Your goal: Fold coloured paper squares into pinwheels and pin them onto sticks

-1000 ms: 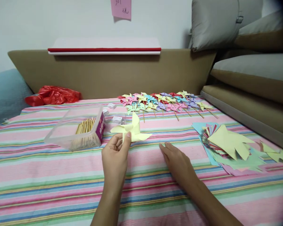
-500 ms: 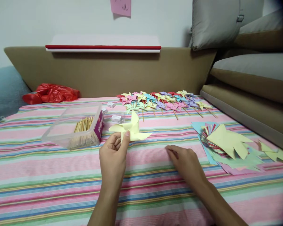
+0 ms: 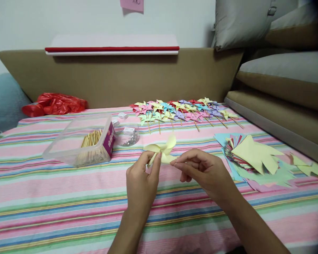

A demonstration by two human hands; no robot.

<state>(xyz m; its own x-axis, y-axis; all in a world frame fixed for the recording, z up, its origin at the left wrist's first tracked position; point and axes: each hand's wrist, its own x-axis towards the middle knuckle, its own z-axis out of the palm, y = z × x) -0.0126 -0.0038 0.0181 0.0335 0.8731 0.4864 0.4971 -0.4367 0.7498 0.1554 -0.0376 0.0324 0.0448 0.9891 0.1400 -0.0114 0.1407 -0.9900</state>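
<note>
Pinched between thumb and forefinger of our left hand (image 3: 143,178): a pale yellow paper pinwheel (image 3: 163,150), held up off the striped cloth (image 3: 69,197), to the right of the clear stick box (image 3: 81,141). Our right hand (image 3: 205,171) meets it from further right, fingertips drawn together against the paper; whether they grip anything we cannot tell. Beyond the box to its right: row of finished pinwheels (image 3: 180,113). Far right of the box: stack of cut paper (image 3: 254,158).
</note>
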